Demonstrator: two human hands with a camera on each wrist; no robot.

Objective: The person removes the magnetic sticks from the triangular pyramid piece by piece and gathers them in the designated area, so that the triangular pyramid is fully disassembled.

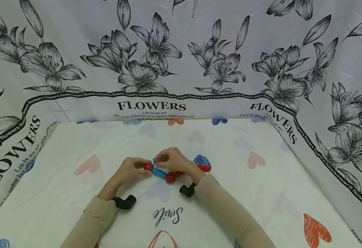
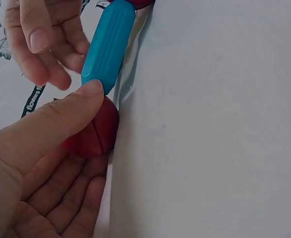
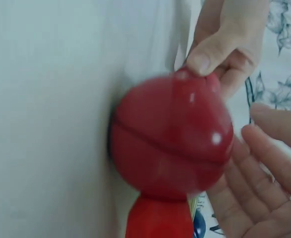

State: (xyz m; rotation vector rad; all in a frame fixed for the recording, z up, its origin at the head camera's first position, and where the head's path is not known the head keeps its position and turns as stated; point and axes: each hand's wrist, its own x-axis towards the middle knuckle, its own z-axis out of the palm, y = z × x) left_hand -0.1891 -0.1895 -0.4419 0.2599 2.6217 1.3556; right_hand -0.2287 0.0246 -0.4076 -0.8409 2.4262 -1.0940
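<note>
The left hand (image 1: 127, 171) pinches one red ball (image 1: 148, 167); a blue rod (image 1: 159, 173) joins it to a second red ball (image 1: 170, 177), over the cloth (image 1: 224, 213). The right hand (image 1: 176, 161) nears a blue piece (image 1: 154, 160); whether it pinches that cannot be told.

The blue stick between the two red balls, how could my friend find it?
On the white tablecloth, look where the left hand and right hand are close together. The blue stick joins the red ball in the left hand to another red ball. It's long and ridged, unlike the round balls and tiny blue bit above it in the head view.
</note>
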